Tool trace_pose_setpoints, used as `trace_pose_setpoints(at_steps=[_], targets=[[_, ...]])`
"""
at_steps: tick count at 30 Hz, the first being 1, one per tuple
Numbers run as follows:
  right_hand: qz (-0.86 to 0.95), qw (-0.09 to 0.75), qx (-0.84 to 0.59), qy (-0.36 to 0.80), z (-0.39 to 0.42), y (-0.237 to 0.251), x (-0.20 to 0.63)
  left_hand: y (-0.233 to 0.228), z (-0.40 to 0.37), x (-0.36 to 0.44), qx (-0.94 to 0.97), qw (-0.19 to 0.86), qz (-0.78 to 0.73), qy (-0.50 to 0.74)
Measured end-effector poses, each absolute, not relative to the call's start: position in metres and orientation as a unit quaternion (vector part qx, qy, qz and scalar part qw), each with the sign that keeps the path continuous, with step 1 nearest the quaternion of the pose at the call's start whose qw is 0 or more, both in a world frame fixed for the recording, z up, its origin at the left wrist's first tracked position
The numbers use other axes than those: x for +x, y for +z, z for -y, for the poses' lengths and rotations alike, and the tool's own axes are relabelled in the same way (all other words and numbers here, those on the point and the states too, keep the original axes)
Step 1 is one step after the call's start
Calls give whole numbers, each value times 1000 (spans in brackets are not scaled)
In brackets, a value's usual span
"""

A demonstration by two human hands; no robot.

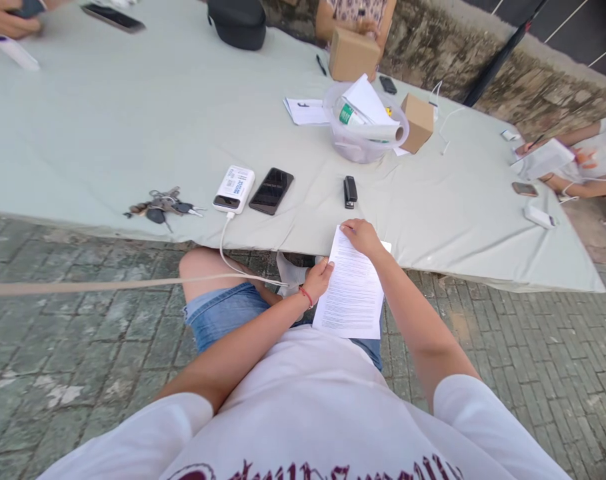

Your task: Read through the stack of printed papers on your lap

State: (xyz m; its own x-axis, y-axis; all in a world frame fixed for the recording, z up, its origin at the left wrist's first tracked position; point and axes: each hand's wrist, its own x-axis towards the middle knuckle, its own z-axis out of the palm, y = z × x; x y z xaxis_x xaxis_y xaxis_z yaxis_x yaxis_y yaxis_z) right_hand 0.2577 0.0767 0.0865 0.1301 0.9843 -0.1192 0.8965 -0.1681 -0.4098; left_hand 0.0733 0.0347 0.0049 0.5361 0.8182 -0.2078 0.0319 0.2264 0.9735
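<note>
Print on the printed sheet (pixel 351 287) is too small to read.

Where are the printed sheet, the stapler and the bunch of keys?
printed sheet (pixel 351 293), head view, middle of the page.
stapler (pixel 350 192), head view, middle of its black body.
bunch of keys (pixel 163 205), head view, centre of the cluster.

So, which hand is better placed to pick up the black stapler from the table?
Probably the right hand: it rests at the top edge of the printed sheet, just below the stapler. The left hand grips the sheet's side, farther away.
</note>
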Motion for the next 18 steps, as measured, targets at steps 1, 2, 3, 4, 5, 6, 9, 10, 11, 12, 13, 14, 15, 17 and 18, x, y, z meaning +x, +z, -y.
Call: trace_pose_setpoints(at_steps=[1,2,3,4,5,6,9,10,11,12,13,14,15,17,18], targets=[[622,143,-741,209,-78,87,260,7,-34,73,552,682,-384,287],[610,166,-738,236,-80,88,261,9,-34,74,550,684,-383,288],[598,187,-735,260,-80,89,263,11,-33,74,546,688,-382,289],[586,205,-733,276,-81,90,264,12,-32,74,539,694,-379,290],[577,219,-733,286,-80,90,265,14,-31,74,530,702,-375,294],[570,228,-734,290,-80,91,266,15,-30,74,519,711,-369,297],[576,217,-735,284,-78,90,268,17,-28,74,499,730,-356,304],[588,201,-734,273,-78,90,268,17,-28,75,497,730,-355,305],[604,180,-733,256,-78,90,268,17,-28,75,498,729,-356,306],[621,156,-731,237,-77,90,268,16,-28,75,498,728,-358,307],[636,132,-728,220,-77,90,267,15,-28,75,499,726,-361,306],[649,110,-724,208,-76,90,267,14,-28,75,498,725,-365,305],[658,92,-720,202,-76,90,266,12,-28,75,498,724,-370,302],[665,76,-716,201,-74,89,267,9,-28,75,496,719,-383,299],[663,79,-717,201,-74,89,267,7,-28,75,496,715,-390,299]])
